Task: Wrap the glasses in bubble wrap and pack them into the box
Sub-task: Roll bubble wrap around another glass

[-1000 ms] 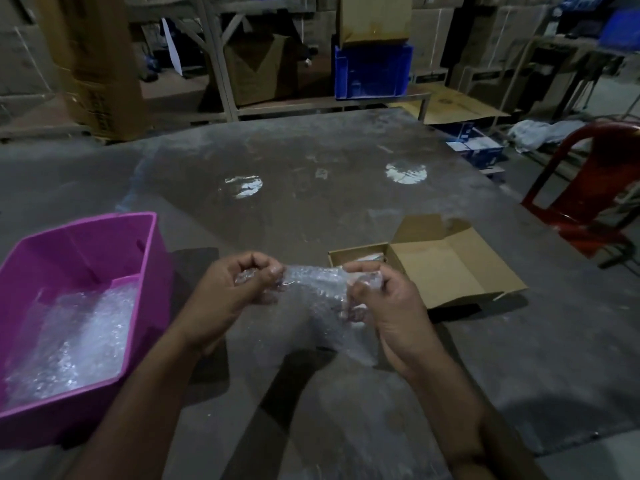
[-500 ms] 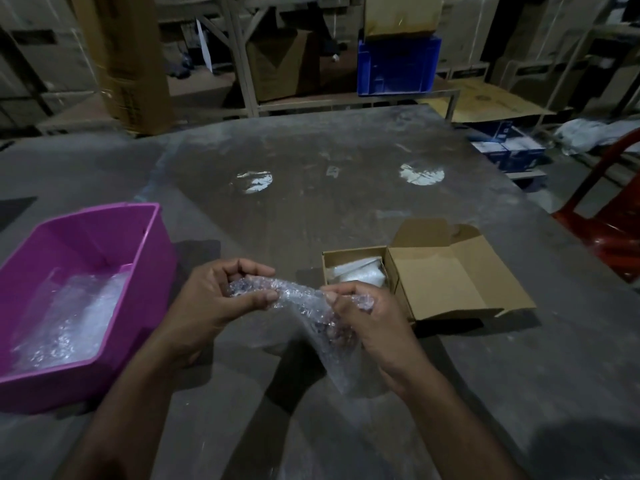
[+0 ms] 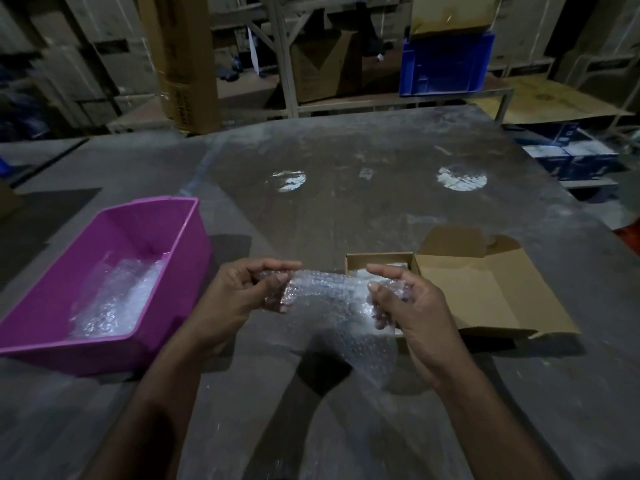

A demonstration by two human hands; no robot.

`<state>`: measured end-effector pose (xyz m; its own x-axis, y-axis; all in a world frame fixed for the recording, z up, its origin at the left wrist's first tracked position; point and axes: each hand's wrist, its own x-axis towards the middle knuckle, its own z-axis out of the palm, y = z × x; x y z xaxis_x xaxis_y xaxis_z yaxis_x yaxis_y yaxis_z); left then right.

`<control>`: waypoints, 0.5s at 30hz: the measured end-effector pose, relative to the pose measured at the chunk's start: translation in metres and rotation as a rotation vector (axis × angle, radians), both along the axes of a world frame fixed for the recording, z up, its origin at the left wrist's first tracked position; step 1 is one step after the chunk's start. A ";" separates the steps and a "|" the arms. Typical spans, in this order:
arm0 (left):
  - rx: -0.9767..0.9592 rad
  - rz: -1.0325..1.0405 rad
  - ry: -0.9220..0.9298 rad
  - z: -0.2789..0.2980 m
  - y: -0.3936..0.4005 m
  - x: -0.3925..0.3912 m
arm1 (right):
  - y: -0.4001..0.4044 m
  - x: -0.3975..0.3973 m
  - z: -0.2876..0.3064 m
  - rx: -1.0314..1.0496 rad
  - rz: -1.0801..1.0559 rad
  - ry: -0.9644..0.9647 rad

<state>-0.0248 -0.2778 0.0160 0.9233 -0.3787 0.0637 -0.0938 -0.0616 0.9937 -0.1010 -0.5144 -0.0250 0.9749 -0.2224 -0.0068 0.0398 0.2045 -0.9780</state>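
Left hand [image 3: 239, 299] curled around the left end of a bubble-wrap roll [image 3: 325, 289], thumb on top, fingertips tucked beneath. Right hand [image 3: 412, 306] gripping the right end, forefinger stretched along the top, thumb pressed into the plastic. Roll held level above the grey table [image 3: 346, 202], a loose tail of wrap drooping beneath it toward the tabletop. Cannot tell what sits inside the wrap. Just behind the right hand, an open cardboard box [image 3: 485, 292], lid flap laid out flat to the right, something pale lying inside. Well to the left, a pink plastic tub [image 3: 180, 258] holding more bubble wrap [image 3: 114, 303]. Beyond the table, a blue crate [image 3: 446, 64] on shelving.
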 end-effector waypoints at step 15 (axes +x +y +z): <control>-0.089 0.045 -0.021 0.000 -0.019 0.013 | -0.020 0.007 0.015 -0.024 0.003 -0.123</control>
<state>-0.0121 -0.2969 0.0162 0.9372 -0.3292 0.1150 -0.1139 0.0226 0.9932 -0.0938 -0.5346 -0.0099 0.9689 -0.2176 0.1178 0.1588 0.1818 -0.9704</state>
